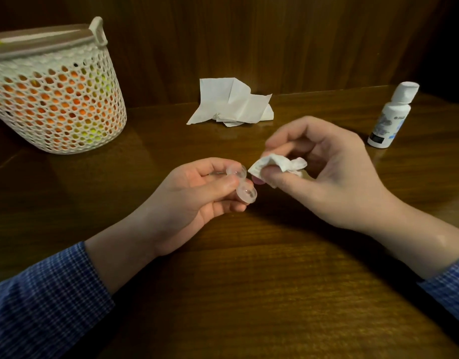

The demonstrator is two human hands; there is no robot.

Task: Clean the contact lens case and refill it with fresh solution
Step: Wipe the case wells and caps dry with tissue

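My left hand (197, 195) pinches a clear two-well contact lens case (242, 185) at its middle bridge, above the wooden table (249, 281). Both wells show uncapped. Just to its right, my right hand (324, 174) grips a crumpled white tissue (277, 165) between thumb and fingers, a small gap from the case's upper well. A white solution bottle (390, 117) with its cap on stands at the table's far right.
A white perforated basket (54, 99) with a lid and orange and yellow contents stands at the far left. A loose pile of white tissues (233, 103) lies at the back against the wooden wall. Something small and purple (258, 180) shows under the right thumb.
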